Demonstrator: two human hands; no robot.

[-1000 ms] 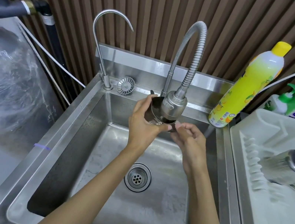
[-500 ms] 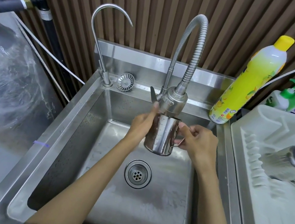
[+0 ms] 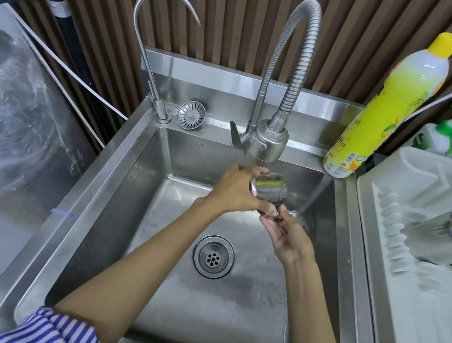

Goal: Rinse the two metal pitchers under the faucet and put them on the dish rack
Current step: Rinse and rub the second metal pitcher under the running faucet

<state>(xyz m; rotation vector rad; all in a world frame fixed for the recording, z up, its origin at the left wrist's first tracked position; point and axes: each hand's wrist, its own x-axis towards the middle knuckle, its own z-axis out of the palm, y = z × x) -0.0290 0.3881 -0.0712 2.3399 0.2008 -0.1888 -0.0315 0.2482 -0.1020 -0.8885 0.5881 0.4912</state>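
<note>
The left hand (image 3: 235,186) holds a metal pitcher (image 3: 271,189) tipped on its side, fingers (image 3: 244,171) wrapped round its body directly under the faucet (image 3: 268,144), above the sink (image 3: 110,212). Just below, the right hand (image 3: 288,235) pinches its handle. Well right of both hands, a second pitcher (image 3: 447,238) lies on the dish rack (image 3: 426,181).

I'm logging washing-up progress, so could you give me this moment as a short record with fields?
held pitcher: tipped on its side just below the faucet head, over the sink
left hand: grips the pitcher's body
right hand: pinches its handle from below
second pitcher: lying tilted on the dish rack
water: flow too blurred to tell
left to do: held pitcher not yet on the rack
</note>
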